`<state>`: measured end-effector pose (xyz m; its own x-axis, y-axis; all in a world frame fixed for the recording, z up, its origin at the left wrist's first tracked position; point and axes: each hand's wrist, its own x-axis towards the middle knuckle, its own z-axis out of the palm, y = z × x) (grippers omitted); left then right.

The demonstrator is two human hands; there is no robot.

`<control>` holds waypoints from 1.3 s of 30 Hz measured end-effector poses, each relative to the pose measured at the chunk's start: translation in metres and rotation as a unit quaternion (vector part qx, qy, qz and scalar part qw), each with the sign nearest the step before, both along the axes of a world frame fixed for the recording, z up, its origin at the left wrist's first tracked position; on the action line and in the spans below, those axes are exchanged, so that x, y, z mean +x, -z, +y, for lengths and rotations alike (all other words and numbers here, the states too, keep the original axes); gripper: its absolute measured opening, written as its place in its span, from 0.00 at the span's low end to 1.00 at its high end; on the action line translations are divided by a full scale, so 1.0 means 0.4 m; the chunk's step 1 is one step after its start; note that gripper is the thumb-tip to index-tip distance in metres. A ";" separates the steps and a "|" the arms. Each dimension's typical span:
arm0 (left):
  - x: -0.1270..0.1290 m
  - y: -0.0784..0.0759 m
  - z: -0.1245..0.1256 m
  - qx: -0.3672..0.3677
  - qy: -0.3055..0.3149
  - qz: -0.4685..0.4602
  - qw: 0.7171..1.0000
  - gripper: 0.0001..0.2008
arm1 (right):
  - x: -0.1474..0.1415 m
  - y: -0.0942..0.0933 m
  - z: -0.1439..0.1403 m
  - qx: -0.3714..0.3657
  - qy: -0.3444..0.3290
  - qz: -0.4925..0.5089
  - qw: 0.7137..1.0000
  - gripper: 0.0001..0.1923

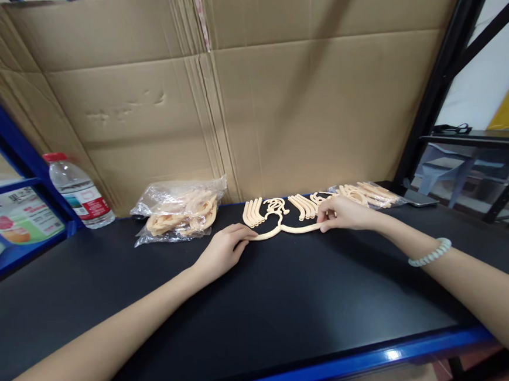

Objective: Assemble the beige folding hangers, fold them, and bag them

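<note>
A cream plastic hanger [284, 229] lies flat on the black tabletop [264, 307], hook pointing away from me. My left hand [224, 250] pinches its left arm end; my right hand [347, 214] pinches its right arm end. Just behind it lie loose cream hanger parts: a fan of curved arms [253, 212], a cluster of hooks [275, 205] and another fan of arms [305, 206]. My right wrist wears a pale bead bracelet [431, 253].
A clear plastic bag of cream parts [179, 211] sits at the back left, another bag of parts [369, 194] at the back right. A water bottle [78, 192] stands far left by a blue shelf [16, 244]. Cardboard [247, 97] walls the back. A black rack post [440, 82] rises right.
</note>
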<state>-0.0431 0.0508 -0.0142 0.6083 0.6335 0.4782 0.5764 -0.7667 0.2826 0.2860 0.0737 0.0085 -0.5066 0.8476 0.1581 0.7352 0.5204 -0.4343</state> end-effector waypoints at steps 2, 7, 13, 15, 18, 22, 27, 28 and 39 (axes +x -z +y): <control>0.000 0.003 0.002 0.005 -0.002 -0.003 1.000 0.12 | 0.002 -0.003 0.001 0.015 -0.001 0.003 1.000 0.03; 0.003 0.003 -0.003 0.011 0.003 0.009 1.000 0.12 | 0.013 -0.017 -0.004 -0.006 -0.006 -0.013 1.000 0.03; 0.002 0.006 -0.003 -0.002 0.005 0.031 1.000 0.16 | 0.017 -0.014 -0.002 -0.016 0.006 -0.037 0.999 0.03; 0.001 0.008 -0.003 -0.007 0.001 0.034 0.999 0.17 | 0.016 -0.008 0.003 0.000 0.020 -0.032 0.999 0.03; 0.001 0.008 -0.005 -0.008 -0.002 0.038 0.999 0.17 | 0.017 -0.006 0.005 0.004 0.026 -0.029 0.999 0.03; 0.003 0.007 -0.007 -0.007 0.005 0.032 0.999 0.16 | 0.019 -0.017 -0.008 -0.023 0.022 -0.041 0.999 0.01; 0.002 0.008 -0.007 -0.012 0.018 0.041 0.999 0.18 | 0.020 -0.024 -0.019 -0.091 0.048 -0.062 0.993 0.01; 0.002 0.008 -0.007 -0.013 0.018 0.045 0.999 0.18 | 0.019 -0.022 -0.017 -0.075 0.051 -0.064 0.994 0.01; 0.005 0.000 -0.012 -0.008 -0.016 0.036 0.999 0.14 | 0.024 -0.007 -0.005 -0.030 0.036 -0.065 0.997 0.02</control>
